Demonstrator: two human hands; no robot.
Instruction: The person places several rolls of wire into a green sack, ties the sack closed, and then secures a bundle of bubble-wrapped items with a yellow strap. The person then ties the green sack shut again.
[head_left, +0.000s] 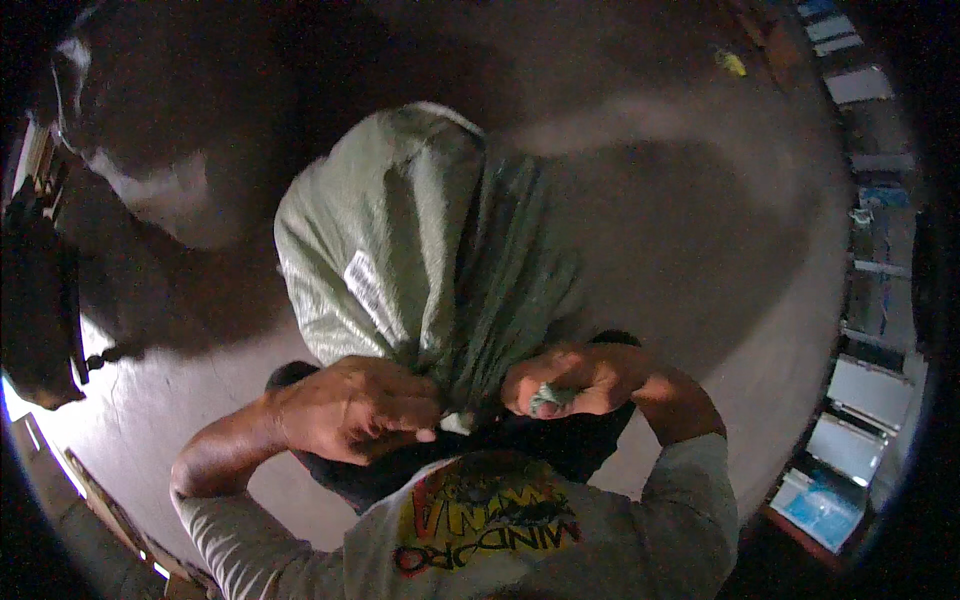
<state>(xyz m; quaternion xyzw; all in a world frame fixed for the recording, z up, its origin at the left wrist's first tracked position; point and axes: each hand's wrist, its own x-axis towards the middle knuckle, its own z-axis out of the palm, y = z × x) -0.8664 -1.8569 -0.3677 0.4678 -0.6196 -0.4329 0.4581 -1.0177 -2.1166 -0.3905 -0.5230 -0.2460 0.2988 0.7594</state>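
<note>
A large pale green woven sack [385,220] stands bulging in front of me, with a white label on its left side. Its mouth is drawn together in folds close to my body. My left hand [362,408] is closed, its fingers curled at the left side of the gathered mouth. On the other side my right hand [580,380] is closed on the sack's neck, and a scrap of greenish material shows between its fingers. A small pale end of material sticks up between the two hands. Shadow darkens the sack's right half.
A bulky grey sheet or covered shape [150,190] rises at the far left. Several white and blue flat boxes [868,390] line the right edge. A small yellow item [732,63] lies on the grey floor [690,260] at the far right.
</note>
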